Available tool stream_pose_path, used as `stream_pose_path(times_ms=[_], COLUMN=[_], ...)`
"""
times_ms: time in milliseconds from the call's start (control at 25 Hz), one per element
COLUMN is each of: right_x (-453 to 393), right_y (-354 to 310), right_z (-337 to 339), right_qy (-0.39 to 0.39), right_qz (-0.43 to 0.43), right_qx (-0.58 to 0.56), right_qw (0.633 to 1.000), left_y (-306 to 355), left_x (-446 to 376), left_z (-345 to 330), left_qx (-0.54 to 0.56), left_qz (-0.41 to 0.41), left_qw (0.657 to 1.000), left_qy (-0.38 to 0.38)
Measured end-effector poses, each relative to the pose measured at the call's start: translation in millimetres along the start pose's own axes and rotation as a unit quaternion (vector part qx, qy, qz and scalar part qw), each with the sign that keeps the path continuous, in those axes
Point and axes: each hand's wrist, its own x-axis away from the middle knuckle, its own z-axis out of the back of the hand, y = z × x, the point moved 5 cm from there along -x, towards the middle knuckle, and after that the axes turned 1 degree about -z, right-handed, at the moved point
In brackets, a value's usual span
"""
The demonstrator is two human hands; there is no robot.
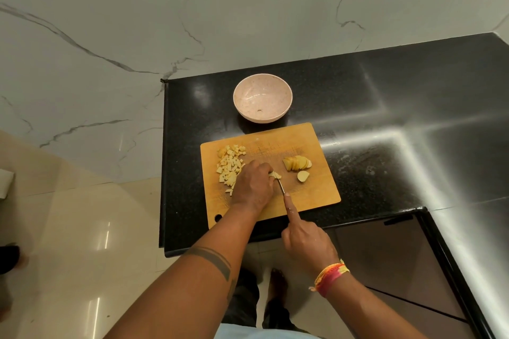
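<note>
On the black counter, over a wooden cutting board, the left hand curls round a potato piece; the right hand grips a knife, forefinger along its blade

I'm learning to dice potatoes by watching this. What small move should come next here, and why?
Probably press the knife down through the potato piece that the left hand holds on the cutting board. The blade sits close beside that hand, and the right hand grips it, forefinger along the spine. Diced bits lie left; slices wait right.
</note>
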Motion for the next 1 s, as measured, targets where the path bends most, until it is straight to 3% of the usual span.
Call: stream_pose_path(times_ms=[560,1000], right_x=[-20.3,-15.8], right_y=[-9.9,-13.4], right_z=[18.7,13.6], right_qy=[0.025,0.020], right_qz=[0.009,0.012], right_qx=[-0.018,-0.026], right_qw=[1.000,0.999], left_y=[-2.2,-4.0], left_x=[4.2,2.0], left_z=[6.1,9.2], left_qx=[-0.004,-0.048], left_qz=[0.011,-0.014], left_qw=[0.999,0.999], left_qy=[0.051,0.017])
